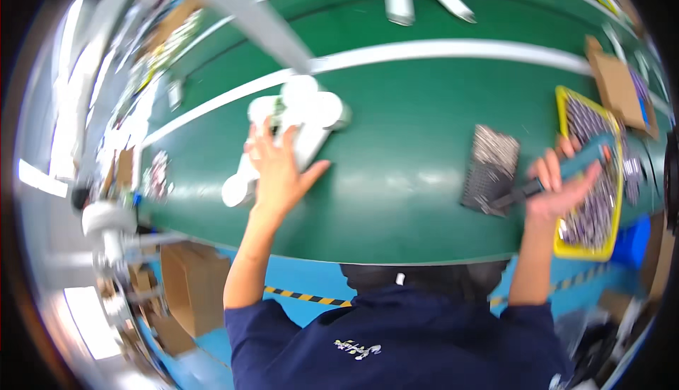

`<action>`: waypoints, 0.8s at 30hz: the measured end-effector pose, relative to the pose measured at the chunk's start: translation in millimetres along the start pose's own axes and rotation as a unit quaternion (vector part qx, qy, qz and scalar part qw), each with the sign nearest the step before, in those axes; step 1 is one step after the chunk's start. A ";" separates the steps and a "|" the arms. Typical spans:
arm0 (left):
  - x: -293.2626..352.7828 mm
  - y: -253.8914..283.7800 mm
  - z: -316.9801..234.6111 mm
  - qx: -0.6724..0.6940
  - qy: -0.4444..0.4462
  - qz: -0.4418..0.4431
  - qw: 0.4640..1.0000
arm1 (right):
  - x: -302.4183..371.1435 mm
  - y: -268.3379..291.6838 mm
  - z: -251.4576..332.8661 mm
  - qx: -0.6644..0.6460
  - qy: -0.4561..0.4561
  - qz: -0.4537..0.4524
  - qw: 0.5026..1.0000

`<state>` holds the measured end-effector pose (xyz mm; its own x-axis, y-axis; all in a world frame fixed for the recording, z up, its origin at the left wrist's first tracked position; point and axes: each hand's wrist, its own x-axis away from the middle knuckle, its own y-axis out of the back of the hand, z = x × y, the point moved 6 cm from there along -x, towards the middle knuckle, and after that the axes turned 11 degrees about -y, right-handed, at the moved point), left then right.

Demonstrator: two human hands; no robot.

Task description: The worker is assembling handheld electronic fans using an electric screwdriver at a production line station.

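Observation:
My left hand (278,167) lies over a group of white rounded parts (309,111) on the green work surface. Its fingers are spread and the thumb points right; they seem to rest on the parts without closing round them. My right hand (559,186) is wrapped round a teal and black electric screwdriver (581,158). The tool's dark tip slants down to the left, over the near end of a black block (488,171) whose far half is covered with small silvery pieces, probably screws. Motion blur hides whether tip and block touch.
Right of the block stands a yellow-rimmed tray (563,111) full of small purplish metal pieces, with cardboard (614,82) behind. Two white parts (398,1) lie beyond the white rail (453,48). A grey metal post (244,12) slants in at upper left. A cardboard box (191,284) sits below the table.

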<state>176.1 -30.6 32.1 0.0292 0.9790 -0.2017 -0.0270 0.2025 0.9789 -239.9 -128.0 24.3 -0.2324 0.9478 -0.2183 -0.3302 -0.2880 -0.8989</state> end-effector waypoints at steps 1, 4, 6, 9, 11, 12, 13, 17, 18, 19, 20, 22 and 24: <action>9.4 3.6 -5.0 -0.028 -0.014 -0.029 0.999 | -2.5 -3.7 -10.0 -0.032 -0.025 -0.001 0.999; -1.0 -3.6 -24.3 -0.028 -0.052 -0.083 0.995 | -3.9 7.8 -9.8 0.011 0.044 -0.067 0.997; -9.6 8.3 -55.5 -0.013 -0.082 -0.059 0.995 | 2.0 4.5 3.9 0.094 0.115 -0.100 0.984; 2.2 10.8 -80.9 0.094 -0.169 0.029 0.981 | 7.3 -15.7 11.8 0.167 0.146 -0.086 0.971; 6.7 9.4 -101.4 0.171 -0.290 0.068 0.939 | 7.7 -38.8 7.3 0.195 0.129 0.026 0.972; 7.9 13.4 -115.9 0.178 -0.324 0.097 0.924 | 7.9 -45.8 3.2 0.196 0.139 0.020 0.971; 7.5 12.2 -127.5 0.197 -0.354 0.108 0.908 | 7.9 -48.2 1.6 0.199 0.135 0.021 0.970; -0.4 3.9 -166.2 0.261 -0.432 0.104 0.857 | 9.4 -53.9 3.9 0.189 0.173 0.014 0.966; -1.1 3.7 -171.9 0.283 -0.441 0.110 0.845 | 8.2 -56.0 3.0 0.201 0.168 0.027 0.965; -1.6 2.6 -173.5 0.284 -0.440 0.109 0.845 | 6.7 -57.9 1.1 0.213 0.164 0.041 0.962; -1.7 2.0 -174.1 0.306 -0.437 0.102 0.840 | 3.3 -55.2 -4.5 0.210 0.146 0.037 0.966; 0.0 0.3 -173.7 0.333 -0.426 0.074 0.838 | 4.1 -43.5 -8.6 0.214 0.135 0.005 0.967; 4.0 -0.1 -173.4 0.369 -0.409 0.063 0.832 | 8.1 -43.2 0.4 0.192 0.156 -0.040 0.968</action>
<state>2.9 -22.7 25.6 0.7519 0.5864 -0.3013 0.5303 -0.2663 0.8049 -227.8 -107.9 61.5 0.0762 0.9468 -0.3128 -0.6654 -0.1853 -0.7231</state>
